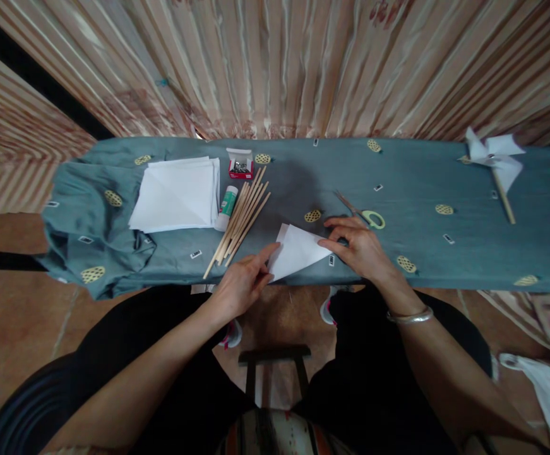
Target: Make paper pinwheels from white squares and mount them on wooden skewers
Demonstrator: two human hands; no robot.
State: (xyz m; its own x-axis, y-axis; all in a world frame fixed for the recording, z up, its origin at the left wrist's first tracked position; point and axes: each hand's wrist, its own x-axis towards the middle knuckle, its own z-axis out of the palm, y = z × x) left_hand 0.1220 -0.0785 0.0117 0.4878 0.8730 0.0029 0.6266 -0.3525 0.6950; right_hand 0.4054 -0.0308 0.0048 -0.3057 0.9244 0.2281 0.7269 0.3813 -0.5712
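Okay so the person here is sat at a long narrow table with a grey-green cloth on it, little yellow pineapples printed all over. Both hands are on one piece of folded white paper, which is down by the near edge of the table, right in front of the person's body. It's folded to roughly a triangle with the narrow tip toward the right. The left hand has the wide end pinched between thumb and fingers, and the right hand is gripping the narrow tip. There's a silver bracelet on that right wrist.

Just past the right hand is a pair of scissors with light green handles. Left of the paper there's a loose bundle of thin wooden sticks, with a glue stick lying next to it, then a stack of white paper. A small red box sits open behind the sticks. Shiny bits inside, too small for me to make out. Way over on the right lies a white pinwheel on a wooden stick.
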